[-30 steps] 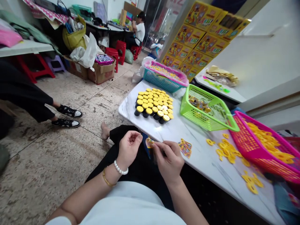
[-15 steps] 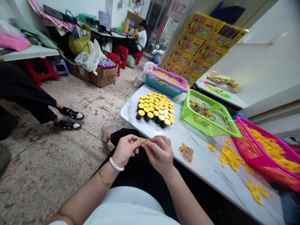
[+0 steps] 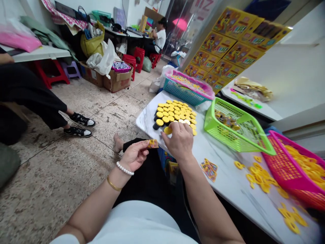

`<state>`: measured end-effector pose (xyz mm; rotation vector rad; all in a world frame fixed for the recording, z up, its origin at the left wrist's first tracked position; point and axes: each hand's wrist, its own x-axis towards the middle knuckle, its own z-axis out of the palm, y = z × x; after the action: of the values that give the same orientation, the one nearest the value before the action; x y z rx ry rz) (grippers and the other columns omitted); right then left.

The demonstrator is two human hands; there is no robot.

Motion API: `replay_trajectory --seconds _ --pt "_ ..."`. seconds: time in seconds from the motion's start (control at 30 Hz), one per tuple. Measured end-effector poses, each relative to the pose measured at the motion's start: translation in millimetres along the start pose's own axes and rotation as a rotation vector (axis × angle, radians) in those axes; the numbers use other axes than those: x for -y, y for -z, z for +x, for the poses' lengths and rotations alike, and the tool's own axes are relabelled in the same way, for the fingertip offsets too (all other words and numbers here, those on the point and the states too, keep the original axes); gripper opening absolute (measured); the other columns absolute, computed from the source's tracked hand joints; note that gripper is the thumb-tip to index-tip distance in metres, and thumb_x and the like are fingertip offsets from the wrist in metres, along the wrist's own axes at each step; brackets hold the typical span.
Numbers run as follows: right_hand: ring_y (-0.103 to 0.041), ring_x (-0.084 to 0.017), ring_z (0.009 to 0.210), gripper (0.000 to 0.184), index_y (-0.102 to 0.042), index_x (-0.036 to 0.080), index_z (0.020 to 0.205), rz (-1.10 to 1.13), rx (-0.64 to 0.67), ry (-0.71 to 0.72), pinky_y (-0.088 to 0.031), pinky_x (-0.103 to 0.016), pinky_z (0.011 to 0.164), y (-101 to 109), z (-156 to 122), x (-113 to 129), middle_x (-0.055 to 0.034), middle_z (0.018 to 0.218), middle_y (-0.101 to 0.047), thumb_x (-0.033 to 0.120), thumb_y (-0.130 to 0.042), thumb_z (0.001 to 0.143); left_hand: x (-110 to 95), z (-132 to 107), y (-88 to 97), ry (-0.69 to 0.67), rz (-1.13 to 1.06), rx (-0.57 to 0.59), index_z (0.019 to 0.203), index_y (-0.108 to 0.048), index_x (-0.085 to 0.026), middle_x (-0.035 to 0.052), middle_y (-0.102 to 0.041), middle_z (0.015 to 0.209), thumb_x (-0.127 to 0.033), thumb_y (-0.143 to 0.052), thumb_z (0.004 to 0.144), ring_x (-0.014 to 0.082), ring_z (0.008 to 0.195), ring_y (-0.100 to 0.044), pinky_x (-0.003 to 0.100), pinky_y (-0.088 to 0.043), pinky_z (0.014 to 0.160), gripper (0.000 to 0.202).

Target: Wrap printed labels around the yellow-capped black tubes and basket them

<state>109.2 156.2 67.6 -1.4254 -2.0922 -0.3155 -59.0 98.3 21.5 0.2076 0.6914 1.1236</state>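
My left hand (image 3: 135,155), with a white bead bracelet and a gold bangle at the wrist, pinches a small yellow printed sticker (image 3: 152,144) above my lap. At the front of a group of black containers with yellow lids (image 3: 175,109), my right hand (image 3: 179,139) is closed around one yellow-lidded container (image 3: 167,130); its fingers hide part of it. The containers stand upright, close together, on the white marbled table (image 3: 152,101). A few printed stickers (image 3: 209,169) lie in a small pile on the table, right of my right forearm.
Yellow plastic rings (image 3: 261,176) lie loose on the right. Behind them stand a pink basket (image 3: 291,169) of yellow pieces, a green basket (image 3: 238,142) and a teal basket (image 3: 184,93). Yellow printed boxes (image 3: 223,47) are stacked behind. Another person's legs (image 3: 38,98) extend in from the left.
My hands were together over my lap, both at the sticker. My right hand has let go of it and moved forward to a yellow-lidded container. The left keeps the sticker.
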Motion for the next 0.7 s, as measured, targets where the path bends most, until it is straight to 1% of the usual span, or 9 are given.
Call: replay_trajectory --seconds 0.07,0.17,0.2,0.27,0.4,0.47,0.57,0.63,0.7 --pt "-0.058 -0.025 0.085 0.021 -0.061 0.021 0.096 0.274 -0.005 -0.115 -0.048 -0.042 0.082 8.2 -10.1 6.7 -0.008 0.091 -0.065 0.034 -0.068 0.081 -1.9 0.3 0.1 -0.006 -0.044 -0.019 0.085 -0.068 -0.012 0.0091 -0.072 0.095 -0.013 -0.067 0.084 0.0009 0.048 -0.047 0.007 -0.021 0.032 0.001" --pt "-0.065 -0.02 0.082 0.033 -0.061 0.023 0.109 0.793 0.024 -0.363 -0.055 -0.036 0.075 20.2 -27.0 15.6 -0.0063 0.099 -0.069 0.038 -0.071 0.081 -1.0 1.9 0.4 0.016 -0.076 -0.033 0.084 -0.065 -0.012 0.0075 -0.071 0.092 -0.012 -0.066 0.086 0.0004 0.047 -0.045 0.007 -0.021 0.032 0.002" --pt "-0.067 -0.02 0.083 0.034 -0.062 0.023 0.11 0.925 0.056 -0.424 -0.056 -0.036 0.074 22.9 -31.6 17.7 -0.006 0.099 -0.07 0.039 -0.072 0.081 0.0 2.6 0.4 0.031 -0.084 -0.032 0.084 -0.065 -0.012 0.0064 -0.07 0.089 -0.012 -0.067 0.085 0.0001 0.046 -0.044 0.006 -0.02 0.032 0.003" --pt "-0.07 -0.02 0.084 0.031 -0.066 0.023 0.105 1.067 0.106 -0.496 -0.058 -0.036 0.076 26.0 -38.1 20.2 -0.0048 0.096 -0.073 0.04 -0.074 0.079 2.1 3.6 0.5 0.07 -0.112 -0.019 0.083 -0.063 -0.012 0.0031 -0.067 0.081 -0.013 -0.07 0.083 -0.0005 0.043 -0.041 0.006 -0.019 0.03 0.008" --pt "-0.072 -0.021 0.088 0.03 -0.069 0.022 0.097 1.095 0.174 -0.521 -0.061 -0.038 0.081 27.0 -41.8 20.8 -0.0049 0.097 -0.076 0.04 -0.079 0.076 5.1 3.3 -0.8 0.123 -0.168 0.025 0.082 -0.061 -0.012 -0.003 -0.058 0.068 -0.016 -0.075 0.08 -0.0015 0.038 -0.036 0.007 -0.018 0.029 0.015" --pt "-0.073 -0.022 0.091 0.03 -0.069 0.021 0.096 1.059 0.164 -0.514 -0.061 -0.04 0.085 27.9 -42.3 21.3 -0.0061 0.099 -0.076 0.04 -0.079 0.076 6.1 2.4 -2.3 0.134 -0.173 0.042 0.083 -0.061 -0.012 -0.0028 -0.059 0.068 -0.017 -0.073 0.082 -0.0017 0.037 -0.036 0.007 -0.018 0.028 0.013" --pt "-0.073 -0.023 0.095 0.031 -0.068 0.021 0.1 0.95 0.123 -0.479 -0.059 -0.042 0.093 30.8 -44.9 23.5 -0.0072 0.103 -0.075 0.037 -0.079 0.075 7.6 1.4 -5.0 0.142 -0.185 0.043 0.083 -0.061 -0.011 -0.0011 -0.061 0.071 -0.017 -0.069 0.086 -0.0021 0.036 -0.036 0.007 -0.019 0.028 0.011" --pt "-0.073 -0.023 0.097 0.032 -0.068 0.021 0.101 0.877 0.148 -0.436 -0.058 -0.043 0.096 33.0 -47.5 25.2 -0.0077 0.106 -0.075 0.036 -0.078 0.076 8.3 1.3 -6.5 0.133 -0.209 0.028 0.08 -0.06 -0.011 -0.0012 -0.06 0.069 -0.016 -0.066 0.089 -0.0022 0.036 -0.035 0.008 -0.019 0.028 0.012" --pt "-0.075 -0.024 0.096 0.031 -0.067 0.021 0.101 0.83 0.196 -0.408 -0.06 -0.042 0.094 35.4 -50.2 26.4 -0.0083 0.108 -0.075 0.037 -0.077 0.077 8.5 1.2 -7.6 0.13 -0.228 0.014 0.078 -0.058 -0.01 -0.0014 -0.059 0.066 -0.016 -0.061 0.092 -0.0021 0.035 -0.035 0.008 -0.018 0.028 0.015"
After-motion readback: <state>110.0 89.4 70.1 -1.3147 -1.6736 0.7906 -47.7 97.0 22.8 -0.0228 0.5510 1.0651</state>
